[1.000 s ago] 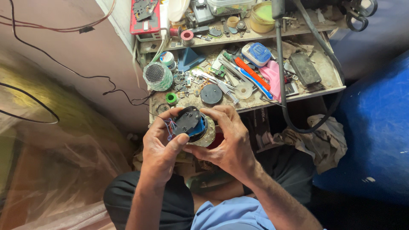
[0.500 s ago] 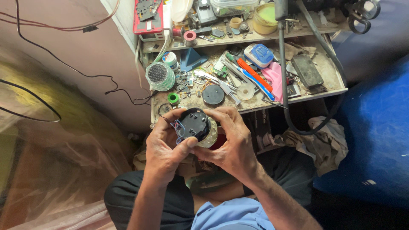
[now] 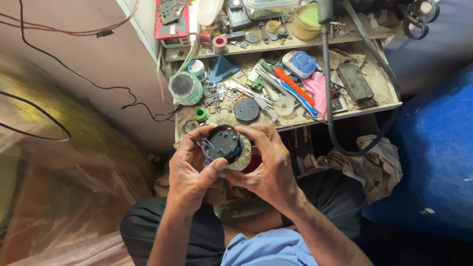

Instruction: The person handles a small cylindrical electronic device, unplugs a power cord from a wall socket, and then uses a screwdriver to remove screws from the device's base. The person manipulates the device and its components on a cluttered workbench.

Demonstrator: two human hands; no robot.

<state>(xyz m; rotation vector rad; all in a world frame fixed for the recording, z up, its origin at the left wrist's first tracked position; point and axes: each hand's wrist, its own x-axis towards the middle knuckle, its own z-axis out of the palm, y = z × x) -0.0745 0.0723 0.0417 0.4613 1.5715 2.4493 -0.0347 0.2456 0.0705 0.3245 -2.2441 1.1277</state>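
My left hand (image 3: 191, 170) and my right hand (image 3: 265, 165) together hold a round black device (image 3: 224, 144) with thin blue and red wires at its left side, above my lap and just in front of the workbench edge. The left thumb presses on its lower rim. The right fingers curl over its top right side. A pale round part (image 3: 243, 158) shows beneath the black housing.
A cluttered wooden workbench (image 3: 374, 101) stands ahead with a black disc (image 3: 246, 109), a round green mesh speaker (image 3: 185, 88), a green tape roll (image 3: 200, 114), screwdrivers, a blue case (image 3: 299, 64) and a black hose (image 3: 329, 98). A blue barrel (image 3: 433, 157) is at the right, plastic sheeting at the left.
Both hands have turned the round device slightly; its blue inner part seen earlier is now hidden and the black back faces me. The hands stay in the same place.
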